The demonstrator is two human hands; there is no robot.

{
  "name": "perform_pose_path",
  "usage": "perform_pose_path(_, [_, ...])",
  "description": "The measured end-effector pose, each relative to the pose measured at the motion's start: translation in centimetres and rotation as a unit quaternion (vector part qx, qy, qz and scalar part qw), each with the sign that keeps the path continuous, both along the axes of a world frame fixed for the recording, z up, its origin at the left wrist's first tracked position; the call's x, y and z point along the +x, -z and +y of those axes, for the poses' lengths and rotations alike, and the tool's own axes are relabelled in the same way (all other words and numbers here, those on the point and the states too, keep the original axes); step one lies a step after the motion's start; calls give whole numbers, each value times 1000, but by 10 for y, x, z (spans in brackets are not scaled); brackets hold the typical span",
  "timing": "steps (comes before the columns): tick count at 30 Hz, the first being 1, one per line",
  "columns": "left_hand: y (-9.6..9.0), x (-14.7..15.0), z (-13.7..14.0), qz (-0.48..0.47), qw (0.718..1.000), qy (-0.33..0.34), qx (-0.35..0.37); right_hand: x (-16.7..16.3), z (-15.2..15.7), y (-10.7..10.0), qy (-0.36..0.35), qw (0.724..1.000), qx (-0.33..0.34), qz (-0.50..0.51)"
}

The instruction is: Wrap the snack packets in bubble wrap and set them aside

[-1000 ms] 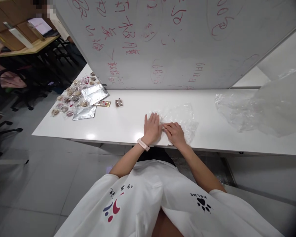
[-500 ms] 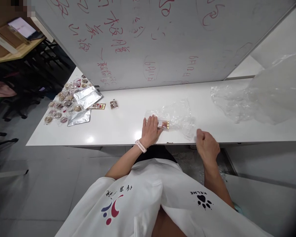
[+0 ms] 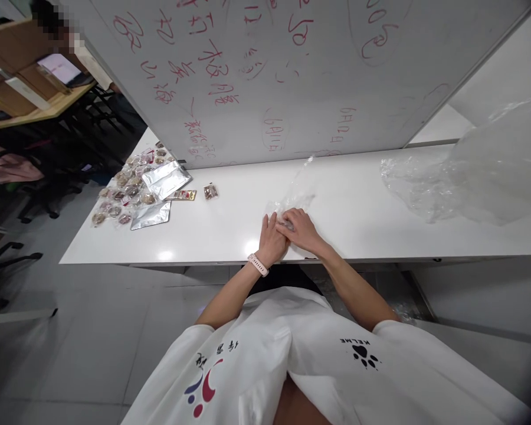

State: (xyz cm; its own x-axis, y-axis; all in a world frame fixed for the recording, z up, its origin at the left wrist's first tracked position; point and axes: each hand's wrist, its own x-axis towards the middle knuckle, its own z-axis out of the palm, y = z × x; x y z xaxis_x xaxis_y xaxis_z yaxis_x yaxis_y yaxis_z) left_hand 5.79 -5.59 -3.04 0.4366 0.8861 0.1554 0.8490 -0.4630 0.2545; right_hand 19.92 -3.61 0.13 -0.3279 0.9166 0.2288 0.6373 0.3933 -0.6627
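Observation:
At the table's near edge, my left hand (image 3: 273, 241) lies with its fingers stretched over a piece of clear plastic film (image 3: 298, 192) and presses it down. My right hand (image 3: 302, 230) has its fingers bent over the same film, gripping a folded part right beside the left fingers. The hands touch each other. Most of the film spreads out beyond them towards the whiteboard, one corner standing up. Whatever lies beneath the hands is hidden; the small gold-ended packet is out of sight.
Several wrapped round pieces (image 3: 133, 190) crowd the table's left end, with silver pouches (image 3: 151, 215), a gold-and-red sachet (image 3: 184, 195) and a small clear packet (image 3: 210, 191). A whiteboard (image 3: 248, 82) stands along the back edge. A big clear plastic bag (image 3: 482, 177) lies at right.
My right hand has moved left from the film's right end to my left hand, folding the film over. The gold-ended packet has become covered. The view has shifted slightly.

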Motion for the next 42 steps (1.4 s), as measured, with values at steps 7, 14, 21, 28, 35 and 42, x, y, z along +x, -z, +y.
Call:
perform_pose_path(7, [0, -25, -7, -192, 981, -9, 40, 40, -14, 25, -136, 987, 11, -83])
perform_pose_path(14, [-15, -49, 16, -192, 977, 58, -71, 43, -10, 28, -118, 993, -7, 9])
perform_pose_path(21, [-34, -49, 19, -339, 908, -28, -246, 35, -44, 24, 107, 989, -61, 79])
perform_pose_path(28, [-35, -34, 30, -190, 971, -61, -134, 31, -55, 27, 71, 982, 140, -104])
perform_pose_path(35, [-39, -23, 28, -158, 986, -56, 6, 41, -29, 31, 60, 980, 108, -154])
perform_pose_path(42, [-30, -7, 44, -94, 991, 96, 6, 50, 27, 16, 73, 990, -57, -104])
